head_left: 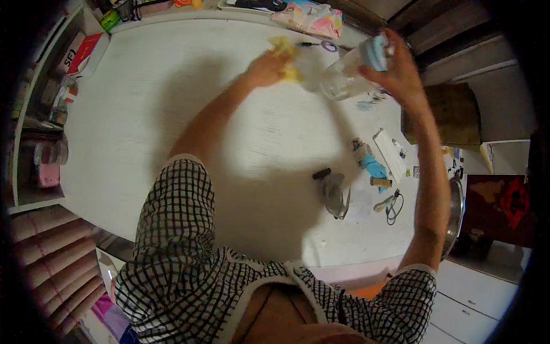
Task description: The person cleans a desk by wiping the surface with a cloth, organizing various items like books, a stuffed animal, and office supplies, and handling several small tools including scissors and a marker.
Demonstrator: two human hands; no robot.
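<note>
My left hand, at the far middle of the white table, is closed on a yellow cloth, which spreads past the fingers and is blurred. To its right, my right hand grips a clear bottle by its light blue top. The bottle is tilted, its base pointing down and left toward the cloth. Whether it touches the table I cannot tell. Just beyond the two hands lie a purple ring and a dark pen-like stick.
Along the right side lie a white keyboard-like strip, a light blue item, a small brown cylinder, a dark cable and a grey crumpled item. Shelves with a red-and-white box border the left. A colourful packet rests at the back.
</note>
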